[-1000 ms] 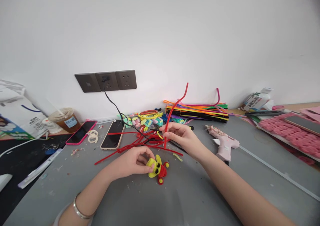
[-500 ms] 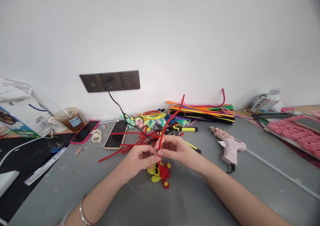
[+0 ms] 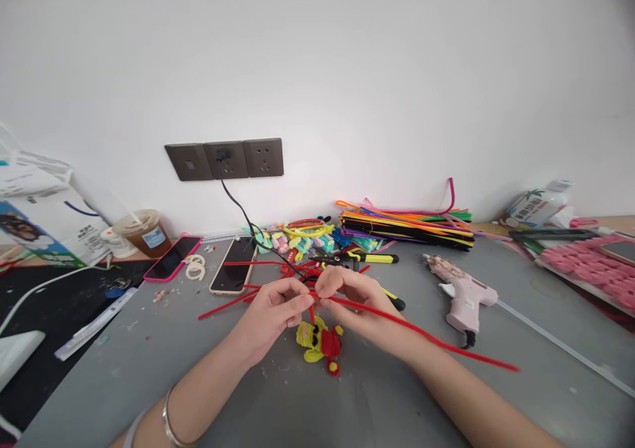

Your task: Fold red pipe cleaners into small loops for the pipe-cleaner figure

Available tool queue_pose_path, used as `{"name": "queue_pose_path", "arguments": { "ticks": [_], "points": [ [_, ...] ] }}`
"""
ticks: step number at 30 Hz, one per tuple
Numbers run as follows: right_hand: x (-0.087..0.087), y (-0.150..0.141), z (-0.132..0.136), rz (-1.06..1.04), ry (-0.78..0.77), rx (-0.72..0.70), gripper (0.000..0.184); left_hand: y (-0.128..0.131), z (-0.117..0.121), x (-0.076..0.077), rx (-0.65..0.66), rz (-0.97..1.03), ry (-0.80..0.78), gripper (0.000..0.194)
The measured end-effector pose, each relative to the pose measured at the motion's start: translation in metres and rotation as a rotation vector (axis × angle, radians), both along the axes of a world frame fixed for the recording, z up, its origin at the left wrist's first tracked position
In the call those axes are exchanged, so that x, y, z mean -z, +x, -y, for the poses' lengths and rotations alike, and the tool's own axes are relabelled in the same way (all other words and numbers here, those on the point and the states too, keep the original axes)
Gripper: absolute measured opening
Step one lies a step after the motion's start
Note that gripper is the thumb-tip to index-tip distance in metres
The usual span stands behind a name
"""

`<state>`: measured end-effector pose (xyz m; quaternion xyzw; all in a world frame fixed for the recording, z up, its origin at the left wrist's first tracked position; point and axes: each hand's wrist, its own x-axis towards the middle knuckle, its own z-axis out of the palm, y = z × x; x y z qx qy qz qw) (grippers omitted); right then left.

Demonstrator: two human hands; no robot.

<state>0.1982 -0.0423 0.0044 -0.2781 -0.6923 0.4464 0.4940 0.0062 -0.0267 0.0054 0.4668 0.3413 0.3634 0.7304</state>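
Observation:
A long red pipe cleaner (image 3: 421,332) runs from my fingertips out over my right forearm to the lower right. My left hand (image 3: 278,309) pinches it near one end, where a short bent piece hangs down. Close beside, my right hand (image 3: 354,299) grips the same pipe cleaner between thumb and fingers. Just below both hands, a small yellow and red pipe-cleaner figure (image 3: 320,343) lies on the grey table (image 3: 367,408). Behind the hands are loose red pipe cleaners (image 3: 225,309) and yellow-and-black pliers (image 3: 380,258), partly hidden by my right hand.
A pink glue gun (image 3: 466,296) lies at right, its stick trailing. At the back sit a bundle of coloured pipe cleaners (image 3: 407,228) and a pile of pastel pieces (image 3: 302,236). Two phones (image 3: 232,267) and a drink cup (image 3: 143,233) stand left. A black cable (image 3: 238,203) crosses from the wall socket.
The red pipe cleaner's long free part has swung from pointing upward to lying toward the lower right. Both hands stay close together, and a short bent end now shows below them.

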Motion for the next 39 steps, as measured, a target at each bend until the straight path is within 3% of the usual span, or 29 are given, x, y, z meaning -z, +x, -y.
{"name": "queue_pose_path", "arguments": {
  "ticks": [3,7,12,16,20,24,30,35,39],
  "points": [
    [0.0,-0.002,0.001,0.089,0.181,0.052,0.016,0.003,0.002,0.002,-0.069,0.035,-0.022,0.032],
    [0.002,-0.007,0.002,0.1,0.237,0.095,0.017,0.008,0.008,0.002,-0.154,0.08,-0.042,0.033],
    [0.008,-0.016,0.006,0.01,0.194,0.118,0.016,0.015,0.016,0.003,-0.262,0.169,-0.11,0.036],
    [0.007,-0.017,0.009,-0.11,-0.039,0.079,0.014,0.017,0.019,0.004,-0.287,0.184,-0.105,0.033],
    [0.004,-0.012,0.006,-0.238,-0.308,-0.089,0.012,0.013,0.017,0.003,-0.195,0.157,0.046,0.022],
    [0.003,-0.007,0.003,-0.282,-0.421,-0.203,0.015,0.006,0.013,0.004,-0.14,0.107,0.25,0.008],
    [0.004,-0.006,0.002,-0.267,-0.426,-0.214,0.016,-0.002,0.006,0.005,-0.211,0.007,0.469,0.002],
    [0.001,-0.002,0.0,-0.307,-0.401,-0.255,0.019,-0.002,0.005,0.0,-0.248,-0.049,0.499,0.003],
    [-0.003,0.005,-0.005,-0.241,-0.388,-0.188,0.016,-0.005,0.002,-0.005,-0.21,-0.157,0.556,0.011]
  ]
}}
